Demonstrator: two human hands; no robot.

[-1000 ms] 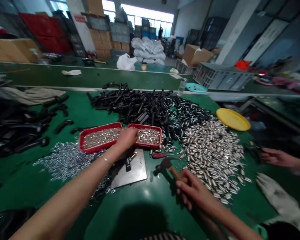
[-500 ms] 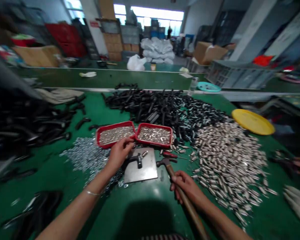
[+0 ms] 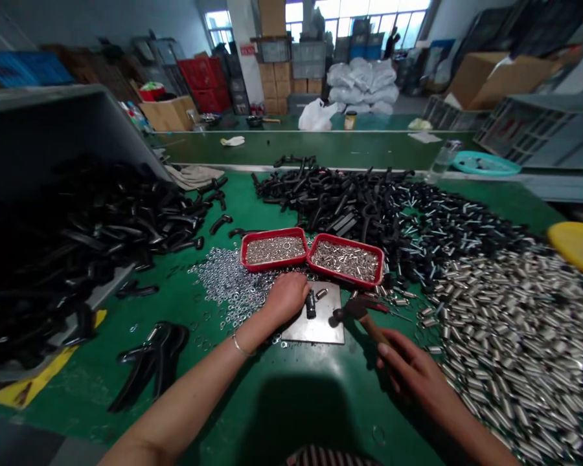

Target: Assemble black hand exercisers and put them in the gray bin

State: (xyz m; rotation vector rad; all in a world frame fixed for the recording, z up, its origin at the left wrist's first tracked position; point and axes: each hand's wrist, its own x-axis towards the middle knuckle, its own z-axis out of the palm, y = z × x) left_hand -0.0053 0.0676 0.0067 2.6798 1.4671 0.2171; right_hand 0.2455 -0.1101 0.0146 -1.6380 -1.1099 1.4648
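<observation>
My left hand (image 3: 286, 296) is closed on a black handle piece (image 3: 311, 305) over the flat metal plate (image 3: 315, 330); most of that piece is hidden under the hand. Beside it on the plate lies a small silver cylinder (image 3: 322, 294). In my right hand (image 3: 404, 362) is a hammer (image 3: 372, 327), gripped by its wooden shaft. Its head is at the plate's right edge, apart from the black piece. A red-handled screwdriver (image 3: 379, 306) lies just beyond the hammer.
Two red trays of small metal parts (image 3: 274, 264) stand behind the plate. Loose nuts (image 3: 228, 285) spread to the left, silver cylinders (image 3: 510, 343) heap up on the right. Black handles (image 3: 340, 194) are piled behind; more spill from a grey crate (image 3: 121, 123). A yellow lid (image 3: 576, 246) lies far right.
The view has swung left, so things appear further right. My left hand has come down over the black piece and closed on it. The hammer, still in my right hand, has its head raised.
</observation>
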